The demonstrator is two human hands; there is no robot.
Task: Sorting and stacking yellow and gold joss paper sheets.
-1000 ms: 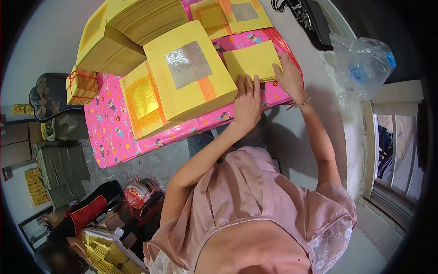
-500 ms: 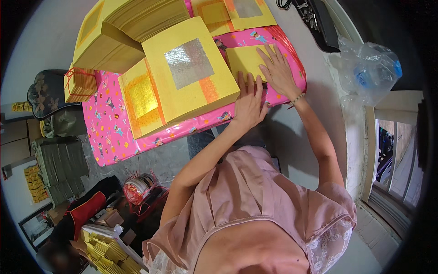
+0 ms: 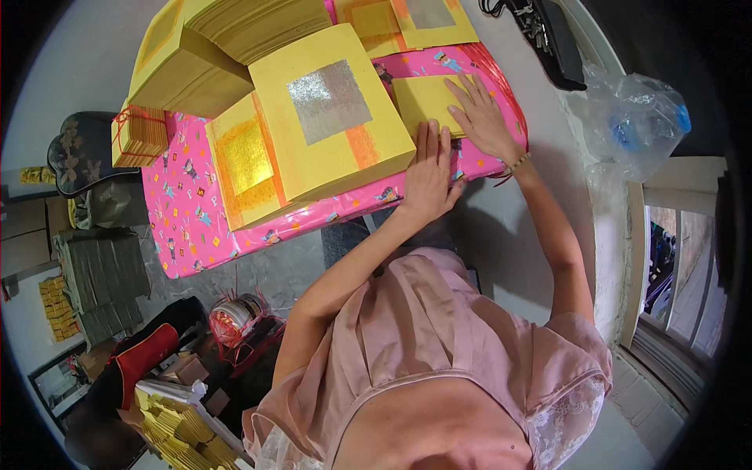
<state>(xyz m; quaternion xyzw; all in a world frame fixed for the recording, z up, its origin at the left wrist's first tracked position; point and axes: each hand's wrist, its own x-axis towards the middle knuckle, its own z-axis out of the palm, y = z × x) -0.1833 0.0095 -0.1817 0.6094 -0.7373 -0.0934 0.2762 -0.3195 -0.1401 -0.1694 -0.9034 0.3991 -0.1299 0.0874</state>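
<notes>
Both hands rest on a piece of yellow paper (image 3: 419,95), apparently folded, lying on the pink printed table cover (image 3: 188,235). My right hand (image 3: 484,121) is flat on its right part, fingers spread. With fingers stretched out, my left hand (image 3: 428,182) touches its near edge, beside the corner of a thick yellow paper stack (image 3: 329,102) with a silver patch and an orange stripe. Left of that stack lies more yellow paper with a gold patch (image 3: 244,160). My fingers partly hide the paper's near and right edges.
Tall yellow paper stacks (image 3: 188,78) stand at the far left, by a small bundle tied with red string (image 3: 141,137). More patched sheets (image 3: 427,23) lie at the back. Red strings (image 3: 501,82) hang at the table's right edge. A clear plastic bag (image 3: 638,117) is at right.
My right hand has slid slightly right and nearer along the yellow paper. My left hand's fingers have straightened and drawn closer together at its near edge.
</notes>
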